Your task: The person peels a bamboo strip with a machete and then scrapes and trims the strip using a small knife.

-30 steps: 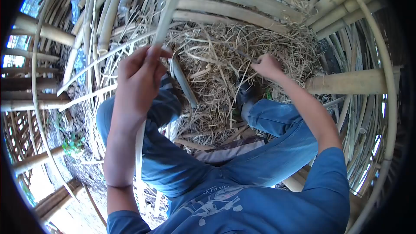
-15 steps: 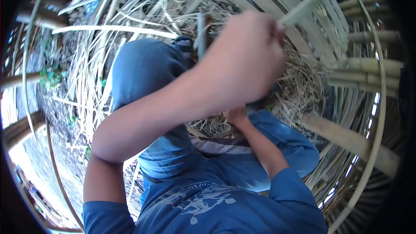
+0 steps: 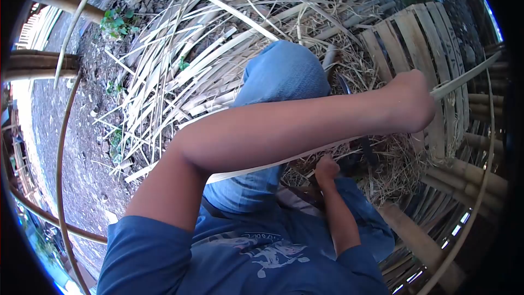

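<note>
In front of a slatted panel [image 3: 412, 28], the left hand [image 3: 409, 102] had its fingers clamped on a pale strip [image 3: 466, 78], presumably stretched out to clear the raised knee [image 3: 286, 71], while the right hand [image 3: 327, 170] sat lower, its finger grip impossible to tell.

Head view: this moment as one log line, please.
left hand: holding pale strip | right hand: lower, grip unclear | slatted panel: beyond left hand | shavings: near right hand

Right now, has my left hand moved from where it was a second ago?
Yes, rightward: against the slatted panel, your left hand was clear of its lower left corner and now overlaps it in view.
</note>
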{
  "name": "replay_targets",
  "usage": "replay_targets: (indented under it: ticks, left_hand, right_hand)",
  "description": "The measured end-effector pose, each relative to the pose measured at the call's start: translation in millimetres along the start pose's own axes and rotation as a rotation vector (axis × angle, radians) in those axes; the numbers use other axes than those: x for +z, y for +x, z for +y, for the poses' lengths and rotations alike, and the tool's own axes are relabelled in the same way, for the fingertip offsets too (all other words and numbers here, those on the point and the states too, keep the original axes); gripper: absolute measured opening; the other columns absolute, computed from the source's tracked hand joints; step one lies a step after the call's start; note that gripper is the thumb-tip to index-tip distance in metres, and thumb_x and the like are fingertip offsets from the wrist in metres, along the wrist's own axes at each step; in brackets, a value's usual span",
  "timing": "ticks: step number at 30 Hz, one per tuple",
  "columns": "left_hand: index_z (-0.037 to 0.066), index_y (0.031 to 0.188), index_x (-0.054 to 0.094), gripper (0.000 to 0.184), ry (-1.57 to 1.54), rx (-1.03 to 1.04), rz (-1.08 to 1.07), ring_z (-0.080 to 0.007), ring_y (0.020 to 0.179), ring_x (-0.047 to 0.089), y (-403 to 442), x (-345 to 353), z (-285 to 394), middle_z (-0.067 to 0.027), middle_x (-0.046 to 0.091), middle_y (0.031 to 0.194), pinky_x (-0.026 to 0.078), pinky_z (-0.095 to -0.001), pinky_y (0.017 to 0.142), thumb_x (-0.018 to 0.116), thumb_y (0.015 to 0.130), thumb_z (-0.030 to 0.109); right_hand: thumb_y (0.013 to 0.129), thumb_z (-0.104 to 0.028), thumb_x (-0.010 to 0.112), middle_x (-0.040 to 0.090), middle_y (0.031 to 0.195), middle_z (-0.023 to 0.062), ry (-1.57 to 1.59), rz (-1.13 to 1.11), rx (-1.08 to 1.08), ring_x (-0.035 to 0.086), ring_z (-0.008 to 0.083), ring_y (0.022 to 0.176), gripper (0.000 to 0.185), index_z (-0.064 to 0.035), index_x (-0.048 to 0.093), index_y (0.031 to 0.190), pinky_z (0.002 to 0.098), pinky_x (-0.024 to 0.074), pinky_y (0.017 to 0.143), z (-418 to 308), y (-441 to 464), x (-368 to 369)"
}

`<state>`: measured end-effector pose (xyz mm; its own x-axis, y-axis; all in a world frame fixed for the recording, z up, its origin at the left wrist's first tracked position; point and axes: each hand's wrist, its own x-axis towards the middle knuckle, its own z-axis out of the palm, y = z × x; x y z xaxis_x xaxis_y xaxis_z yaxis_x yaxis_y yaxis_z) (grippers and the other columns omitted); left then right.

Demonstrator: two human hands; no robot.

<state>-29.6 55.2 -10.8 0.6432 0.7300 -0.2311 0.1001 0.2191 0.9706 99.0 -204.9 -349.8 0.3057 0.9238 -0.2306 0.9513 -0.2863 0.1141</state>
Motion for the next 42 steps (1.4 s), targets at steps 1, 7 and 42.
replay_targets:
  ticks: [1, 7, 42]
  left_hand:
    - [-0.007, 0.092, 0.061, 0.028, 0.073, 0.047, -0.07, -0.0265, 0.06, 0.061, 5.0, -0.7, -4.2, -0.0156, 0.062, 0.07, 0.048, -0.037, 0.058, 0.05, 0.089, 0.019]
    - [-0.003, 0.084, 0.065, 0.014, -0.162, -0.087, -0.166, -0.0201, 0.063, 0.064, 9.1, -15.7, -6.0, -0.0129, 0.064, 0.07, 0.049, -0.0298, 0.051, 0.061, 0.078, 0.009]
    - [0.001, 0.089, 0.055, 0.06, -0.637, -0.204, -0.287, -0.0063, 0.049, 0.026, -11.2, -23.1, 19.9, 0.0037, 0.038, 0.061, 0.021, -0.0203, 0.043, 0.018, 0.095, 0.047]
  right_hand:
    - [0.077, -0.013, 0.054, 0.062, 0.06, 0.0114, 0.004, 0.004, -0.015, 0.063, 0.0292, 0.055, 0.007, -0.0073, 0.056, 0.074, 0.0425, 0.0485, 0.053, -1.4, 3.1, -5.2]
    - [0.085, -0.02, 0.052, 0.058, 0.062, 0.0165, 0.203, 0.283, -0.105, 0.058, 0.0354, 0.056, 0.021, -0.006, 0.054, 0.07, 0.046, 0.0446, 0.052, -21.4, 14.6, -91.3]
    - [0.09, -0.018, 0.05, 0.052, 0.064, 0.0048, 2.109, 0.08, 0.637, 0.054, 0.0156, 0.051, 0.014, -0.0072, 0.045, 0.083, 0.0307, 0.0481, 0.046, -87.6, -62.2, -197.3]
